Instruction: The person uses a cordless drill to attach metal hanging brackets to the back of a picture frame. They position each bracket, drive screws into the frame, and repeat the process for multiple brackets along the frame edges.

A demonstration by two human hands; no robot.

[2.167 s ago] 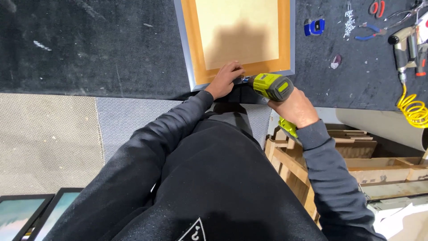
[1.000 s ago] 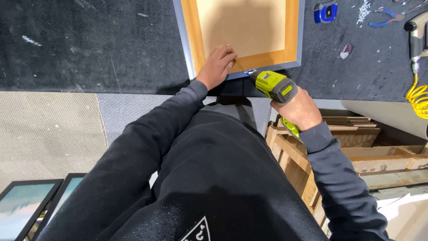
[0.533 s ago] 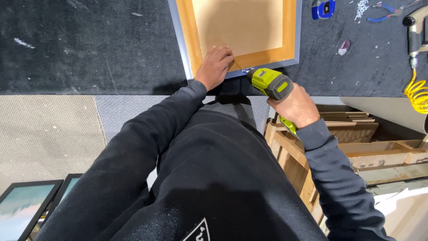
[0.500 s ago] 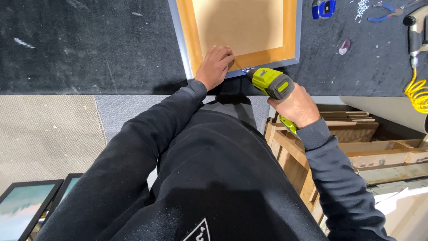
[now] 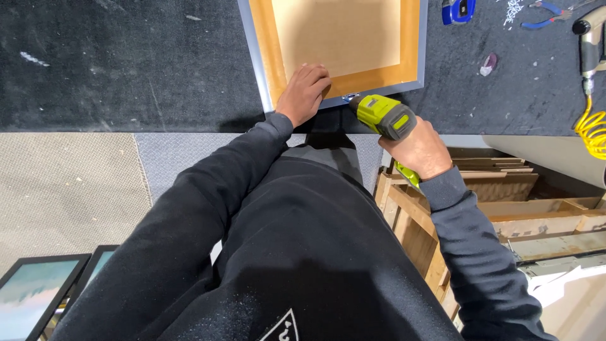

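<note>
- Nearest to the person, down at the lower left on the floor, two black-framed pictures [image 5: 44, 290] with pale sky-coloured prints lean well away from the silver-edged picture frame [image 5: 341, 44] lying face down on the dark felt tabletop [image 5: 126, 63].
- To the lower right of that frame stands a stack of bare wooden crates [image 5: 480, 208], just under the tabletop's edge.
- The right hand [image 5: 420, 148] is wrapped tight around the grip of a lime-green cordless driver [image 5: 382, 117], whose nose meets the frame's near rail at a small metal fitting.
- The left hand [image 5: 305, 91] lies flat, fingers spread, on the frame's brown board backing at its near left corner.
- Compared with two seconds ago, this hand has moved from the rail up onto the backing, and the driver has closed in on the rail; I judge the fastening is under way.
- Beyond the frame's right side lie a blue tape measure [image 5: 459, 9], pliers [image 5: 546, 12] and a coiled yellow air hose [image 5: 590, 129].
</note>
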